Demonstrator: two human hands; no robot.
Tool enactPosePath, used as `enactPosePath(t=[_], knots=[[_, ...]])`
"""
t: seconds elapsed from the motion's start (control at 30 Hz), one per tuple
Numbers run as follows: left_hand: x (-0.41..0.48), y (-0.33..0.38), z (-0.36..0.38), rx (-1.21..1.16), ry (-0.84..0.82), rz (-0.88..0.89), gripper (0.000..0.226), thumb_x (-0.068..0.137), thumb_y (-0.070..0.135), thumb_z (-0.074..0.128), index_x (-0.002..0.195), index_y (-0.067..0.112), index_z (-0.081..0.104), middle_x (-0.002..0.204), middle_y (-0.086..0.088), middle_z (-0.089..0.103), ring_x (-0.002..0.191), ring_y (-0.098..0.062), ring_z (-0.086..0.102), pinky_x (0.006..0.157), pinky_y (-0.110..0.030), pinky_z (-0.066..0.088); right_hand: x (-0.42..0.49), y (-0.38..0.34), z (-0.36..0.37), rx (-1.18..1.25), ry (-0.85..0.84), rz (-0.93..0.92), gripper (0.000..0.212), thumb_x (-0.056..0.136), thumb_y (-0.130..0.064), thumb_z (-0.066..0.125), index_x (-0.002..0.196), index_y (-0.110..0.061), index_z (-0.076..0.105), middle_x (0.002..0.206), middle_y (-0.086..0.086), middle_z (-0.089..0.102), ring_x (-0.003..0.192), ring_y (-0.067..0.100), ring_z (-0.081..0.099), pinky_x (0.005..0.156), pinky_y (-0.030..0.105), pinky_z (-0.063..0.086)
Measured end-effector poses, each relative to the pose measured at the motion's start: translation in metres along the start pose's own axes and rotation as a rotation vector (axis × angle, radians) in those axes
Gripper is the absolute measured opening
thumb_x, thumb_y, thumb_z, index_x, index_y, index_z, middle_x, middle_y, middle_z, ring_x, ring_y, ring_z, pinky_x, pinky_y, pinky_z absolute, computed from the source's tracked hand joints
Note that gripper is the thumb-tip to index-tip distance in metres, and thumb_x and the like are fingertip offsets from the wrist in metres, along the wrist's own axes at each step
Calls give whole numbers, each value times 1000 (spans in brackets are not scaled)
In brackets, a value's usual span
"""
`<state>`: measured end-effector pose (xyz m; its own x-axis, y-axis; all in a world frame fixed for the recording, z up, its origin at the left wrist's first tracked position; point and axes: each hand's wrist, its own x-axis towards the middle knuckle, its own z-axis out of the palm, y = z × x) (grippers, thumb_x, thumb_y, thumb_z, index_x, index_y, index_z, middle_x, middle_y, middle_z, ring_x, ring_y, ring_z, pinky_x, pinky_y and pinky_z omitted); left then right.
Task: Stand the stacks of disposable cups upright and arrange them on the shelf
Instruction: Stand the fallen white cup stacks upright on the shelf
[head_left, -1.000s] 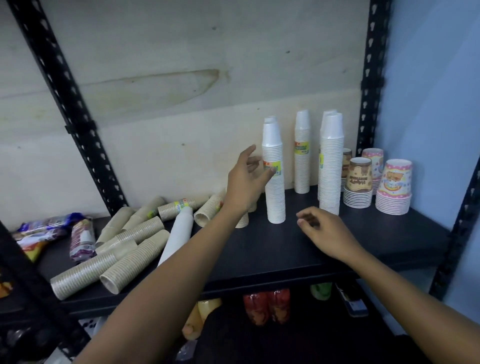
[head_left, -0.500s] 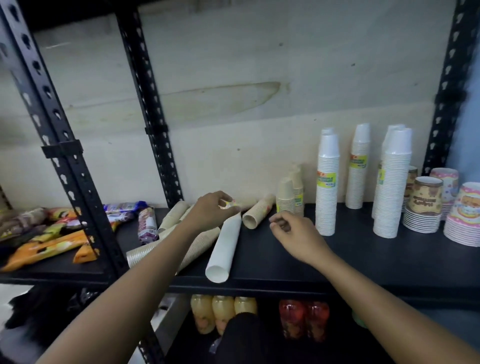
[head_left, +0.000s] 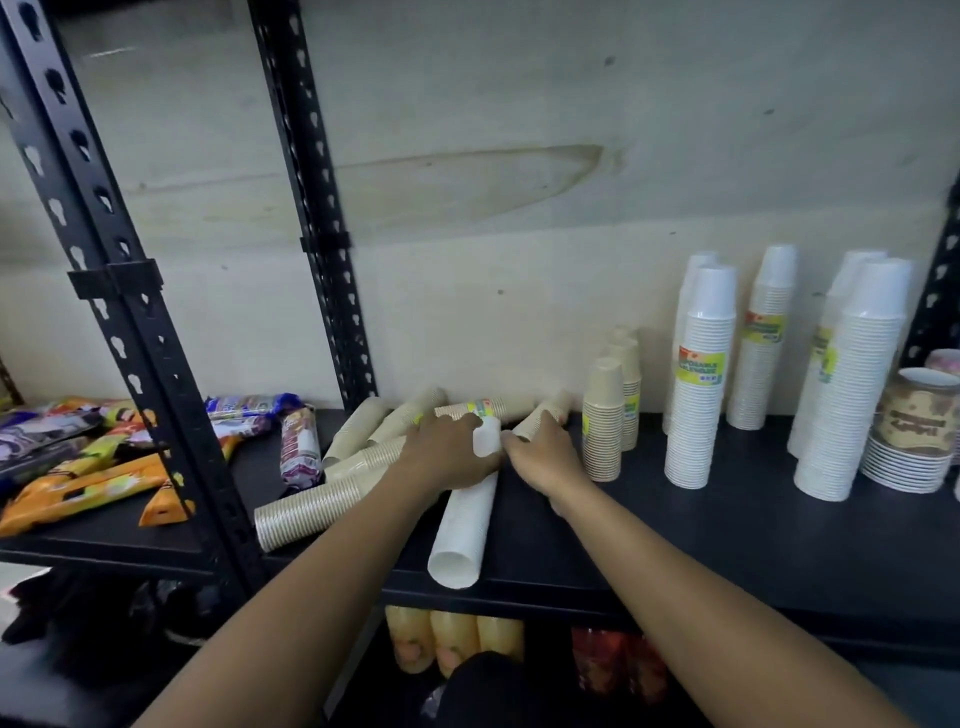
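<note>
Lying on the dark shelf (head_left: 701, 545), a white cup stack (head_left: 462, 525) points its open mouth toward the near edge. At its far end both hands meet: the left hand (head_left: 447, 457) curls over it from the left, the right hand (head_left: 540, 452) closes in from the right. Beyond lie toppled tan cup stacks (head_left: 363, 441); farther right, upright white stacks (head_left: 701, 384) stand.

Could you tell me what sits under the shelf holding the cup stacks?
Below the shelf stand yellow-orange drink bottles and red ones. The forearms and a dark shape cover their lower parts and anything beyond.
</note>
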<state>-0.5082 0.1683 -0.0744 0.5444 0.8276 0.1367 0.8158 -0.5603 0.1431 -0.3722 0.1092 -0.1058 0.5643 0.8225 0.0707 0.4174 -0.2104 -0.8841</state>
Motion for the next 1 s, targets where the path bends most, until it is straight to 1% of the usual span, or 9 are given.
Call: enactPosePath(t=[0.07,0.2,0.3,0.43,0.57,0.7,0.83,0.9,1.0], knots=[[5,3,3,100,-21,-1,67,89,72,40,137,28,52,137,-6,62,135,-37,43,107,-52,33,12,-1,7,-18,13,26,78,91,-47,60,154,-11,30,158,17,34,141,35,40,112,44,41],[16,1,11,123,-83,11,81,78,81,38,144,35,43,140,-5,61,139,-38,41,113,-57,23,35,-2,14,-59,60,90,84,90,-52,60,157,-17,24,159,18,30,146,37,31,117,47,33],[19,-1,16,134,-118,24,90,74,88,42,150,39,37,136,-1,64,140,-36,43,117,-59,18,47,1,15,-72,76,136,78,90,-55,59,153,-20,29,151,20,37,140,38,36,115,45,34],[22,0,18,82,-111,14,81,79,74,54,148,35,36,133,-5,64,136,-37,47,113,-58,23,52,8,13,-123,63,118,62,94,-52,55,146,-26,35,142,23,42,130,39,46,108,42,41],[19,0,18,-4,-100,-12,88,83,66,58,157,29,26,141,-9,58,137,-38,44,110,-53,31,49,7,6,-83,48,88,49,90,-41,61,131,-24,40,131,20,51,116,35,53,95,37,50],[15,-5,11,-109,17,2,85,82,60,62,154,28,31,138,-5,60,131,-35,50,103,-46,41,37,3,1,-8,29,43,48,86,-34,64,128,-27,42,123,13,56,110,31,58,92,42,56],[8,-14,-3,-341,214,19,83,78,49,73,150,24,39,130,-3,65,120,-28,61,90,-34,46,26,-5,-5,30,46,-88,60,85,-27,66,138,-30,37,124,8,60,103,24,60,74,32,51],[3,-19,-12,-425,299,21,85,78,52,76,150,26,39,131,-1,66,119,-26,62,86,-33,44,20,-11,-9,44,62,-193,72,85,-24,69,147,-30,33,129,6,60,108,23,60,81,32,52],[-4,-23,-22,-531,437,47,91,77,52,80,153,28,37,134,-1,63,122,-20,60,87,-30,41,9,-19,-16,28,22,-317,97,83,-25,75,160,-32,16,142,0,52,123,20,57,102,41,51]])
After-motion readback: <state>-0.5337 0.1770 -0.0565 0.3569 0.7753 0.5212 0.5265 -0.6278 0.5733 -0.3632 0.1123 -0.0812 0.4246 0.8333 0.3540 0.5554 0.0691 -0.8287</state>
